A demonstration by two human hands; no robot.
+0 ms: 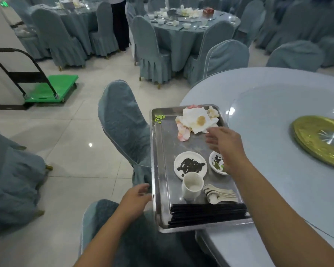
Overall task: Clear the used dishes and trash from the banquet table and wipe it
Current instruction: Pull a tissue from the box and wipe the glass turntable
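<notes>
Dishes and trash sit on a metal tray (160, 170) in the lower middle of the frame, its right part resting on the edge of the pale round table (278, 170). At the tray's top end lies a heap of stained napkins (197, 120), with green scraps (159, 118) in the upper left corner. Lower down stand a plate (190, 165) with dark leftovers, a small bowl (217, 162), a white cup (192, 186), a stack of spoons (218, 193) and, along the bottom end, a row of black chopsticks (208, 214). The left hand (137, 197) grips the tray's left rim — fingers curled at the edge. The right hand (224, 143) hovers over the tray just below the napkins, fingers relaxed, holding nothing. A gold disc (316, 139) lies at the right edge — a green cart (52, 87) stands at the upper left.
</notes>
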